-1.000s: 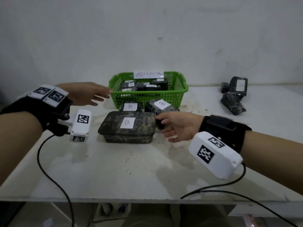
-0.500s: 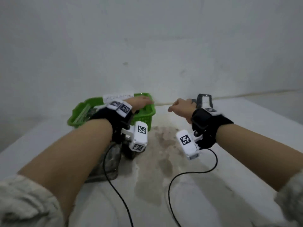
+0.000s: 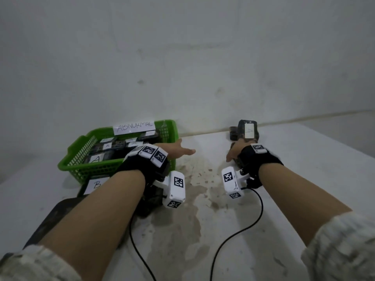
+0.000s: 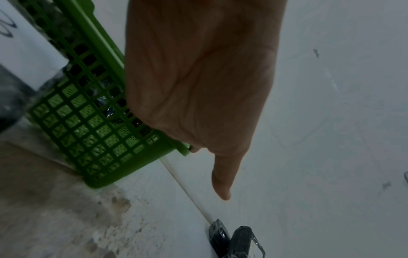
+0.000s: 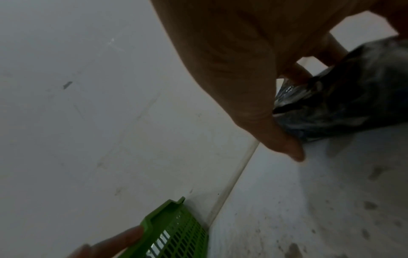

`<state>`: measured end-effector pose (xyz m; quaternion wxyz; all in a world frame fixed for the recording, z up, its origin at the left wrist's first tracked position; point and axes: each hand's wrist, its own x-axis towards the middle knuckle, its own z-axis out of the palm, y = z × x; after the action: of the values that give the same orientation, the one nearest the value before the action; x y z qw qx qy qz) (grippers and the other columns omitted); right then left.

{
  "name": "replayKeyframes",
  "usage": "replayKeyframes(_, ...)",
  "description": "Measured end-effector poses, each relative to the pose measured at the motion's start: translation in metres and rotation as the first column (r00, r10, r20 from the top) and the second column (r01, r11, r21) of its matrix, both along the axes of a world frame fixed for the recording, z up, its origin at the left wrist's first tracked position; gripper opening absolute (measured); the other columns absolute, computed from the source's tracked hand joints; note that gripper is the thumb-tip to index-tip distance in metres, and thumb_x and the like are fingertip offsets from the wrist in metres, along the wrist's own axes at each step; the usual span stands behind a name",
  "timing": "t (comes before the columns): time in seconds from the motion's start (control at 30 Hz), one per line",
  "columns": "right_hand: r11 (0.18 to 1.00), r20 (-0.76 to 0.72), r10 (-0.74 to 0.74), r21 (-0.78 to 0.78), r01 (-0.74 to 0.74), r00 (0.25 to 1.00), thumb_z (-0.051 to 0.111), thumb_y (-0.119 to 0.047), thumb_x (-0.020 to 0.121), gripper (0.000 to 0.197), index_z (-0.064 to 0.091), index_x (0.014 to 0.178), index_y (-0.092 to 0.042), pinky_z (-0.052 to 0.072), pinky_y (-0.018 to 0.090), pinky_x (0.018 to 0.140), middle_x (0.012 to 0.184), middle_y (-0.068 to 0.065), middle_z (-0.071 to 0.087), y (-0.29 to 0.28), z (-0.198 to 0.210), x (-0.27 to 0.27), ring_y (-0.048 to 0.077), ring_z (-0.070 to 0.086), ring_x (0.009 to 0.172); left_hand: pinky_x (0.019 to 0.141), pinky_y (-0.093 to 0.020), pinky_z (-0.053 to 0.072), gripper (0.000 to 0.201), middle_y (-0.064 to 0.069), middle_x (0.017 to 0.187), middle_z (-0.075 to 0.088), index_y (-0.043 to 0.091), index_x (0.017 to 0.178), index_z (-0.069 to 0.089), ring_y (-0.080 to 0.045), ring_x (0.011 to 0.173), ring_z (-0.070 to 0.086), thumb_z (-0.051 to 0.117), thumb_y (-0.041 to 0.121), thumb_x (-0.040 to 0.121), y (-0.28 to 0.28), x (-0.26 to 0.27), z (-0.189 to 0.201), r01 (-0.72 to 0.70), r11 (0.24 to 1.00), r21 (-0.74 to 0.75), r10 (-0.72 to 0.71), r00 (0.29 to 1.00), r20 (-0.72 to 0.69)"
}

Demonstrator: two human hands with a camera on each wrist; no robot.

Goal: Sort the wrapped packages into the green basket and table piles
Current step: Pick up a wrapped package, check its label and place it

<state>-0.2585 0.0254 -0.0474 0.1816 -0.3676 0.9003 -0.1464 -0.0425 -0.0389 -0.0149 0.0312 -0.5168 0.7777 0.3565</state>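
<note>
The green basket (image 3: 81, 151) with its ABNORMAL tag holds several dark wrapped packages labelled A (image 3: 95, 159). My left hand (image 3: 182, 152) hovers open over the basket's right end, thumb out and nothing in it. Against the wall at the back right is a small pile of dark wrapped packages; the top one (image 3: 248, 129) carries a white label. My right hand (image 3: 231, 154) reaches into that pile. In the right wrist view its fingers and thumb curl round a dark wrapped package (image 5: 353, 90) that still lies on the table.
In front of the basket lie a B-labelled package (image 3: 95, 184) and a large dark flat package (image 3: 54, 211), partly under my left forearm. Between the two arms the white table (image 3: 203, 199) is stained brown. The wall runs close behind the basket.
My right hand has left the B packages and moved to the back right pile, closing on a package. My left hand shifted from the basket's left to its right end. The head turned right.
</note>
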Motion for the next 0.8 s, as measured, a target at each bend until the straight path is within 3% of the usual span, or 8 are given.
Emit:
replayKeyframes(0.1,0.992,0.087,0.019,-0.123,-0.009,0.996,0.068,-0.010,0.081,0.068,0.035,0.139,0.002,0.040,0.039,0.104,0.140,0.021,0.043,-0.001,-0.010,0.008,0.035,0.043,0.129,0.117,-0.040,0.012,0.092,-0.007,0.159,0.002,0.020,0.151,-0.006,-0.026,0.147,0.007,0.050,0.056,0.088,0.004,0.002,0.003,-0.016,1.000,0.015,0.017,0.999,-0.031)
replayKeyframes(0.2,0.975,0.115,0.016,-0.220,0.010,0.993,0.059,-0.026,0.085,0.067,0.029,0.137,0.004,0.045,0.041,0.099,0.133,0.022,0.049,-0.009,-0.010,0.017,0.038,0.051,0.121,0.117,-0.039,0.011,0.090,-0.008,0.159,0.002,0.020,0.151,-0.005,-0.026,0.147,0.007,0.051,0.054,0.089,0.007,0.003,0.005,-0.021,0.999,0.025,0.022,0.998,-0.057)
replayKeyframes(0.27,0.941,0.174,0.071,-0.339,-0.008,0.982,0.061,-0.029,0.083,0.051,0.045,0.118,0.005,0.052,0.033,0.074,0.110,0.018,0.059,-0.012,-0.002,0.022,0.034,0.060,0.097,0.117,-0.040,0.011,0.086,-0.008,0.159,0.003,0.020,0.152,-0.003,-0.026,0.147,0.007,0.048,0.052,0.091,0.008,0.004,0.006,-0.031,0.999,0.042,0.035,0.994,-0.103)
replayKeyframes(0.33,0.869,0.259,0.169,-0.495,-0.020,0.951,0.063,-0.018,0.079,0.020,0.056,0.084,-0.001,0.040,0.024,0.052,0.078,0.014,0.057,-0.011,0.006,0.030,0.026,0.055,0.069,0.116,-0.042,0.012,0.082,-0.007,0.160,0.003,0.021,0.152,0.000,-0.027,0.147,0.007,0.046,0.053,0.092,0.011,0.005,0.006,-0.048,0.998,0.044,0.054,0.986,-0.155)
replayKeyframes(0.4,0.775,0.421,0.286,-0.630,0.051,0.861,0.061,-0.010,0.079,0.008,0.057,0.072,-0.007,0.037,0.023,0.051,0.066,0.009,0.053,-0.007,0.013,0.041,0.023,0.050,0.061,0.116,-0.044,0.013,0.079,-0.006,0.160,0.003,0.021,0.152,0.003,-0.027,0.147,0.008,0.043,0.053,0.093,0.014,0.005,0.006,-0.058,0.997,0.044,0.066,0.976,-0.207)
replayKeyframes(0.53,0.710,0.655,0.513,-0.687,0.154,0.555,0.051,-0.016,0.093,0.008,0.057,0.093,-0.011,0.044,0.026,0.057,0.083,0.012,0.060,0.001,0.022,0.063,0.024,0.059,0.072,0.117,-0.046,0.014,0.072,-0.009,0.158,0.012,0.018,0.152,0.008,-0.029,0.145,0.016,0.042,0.046,0.095,0.020,0.006,0.006,-0.121,0.990,0.075,0.141,0.904,-0.403)
replayKeyframes(0.63,0.682,0.716,0.603,-0.691,0.238,0.352,0.046,-0.019,0.097,0.019,0.060,0.093,-0.008,0.055,0.034,0.063,0.088,0.014,0.062,0.005,0.027,0.071,0.027,0.061,0.078,0.116,-0.045,0.021,0.066,-0.013,0.153,0.027,0.017,0.151,0.015,-0.031,0.139,0.031,0.043,0.042,0.096,0.026,0.012,0.004,-0.163,0.982,0.094,0.188,0.816,-0.547)
replayKeyframes(0.8,0.668,0.711,0.648,-0.703,0.244,0.274,0.043,-0.021,0.099,0.026,0.060,0.113,-0.008,0.055,0.025,0.053,0.093,0.013,0.070,0.012,0.034,0.087,0.026,0.071,0.068,0.105,-0.056,0.038,0.096,-0.012,0.141,0.046,0.027,0.146,0.026,-0.036,0.125,0.048,0.065,0.062,0.065,0.015,0.025,-0.002,-0.182,0.963,0.197,0.268,0.597,-0.756)
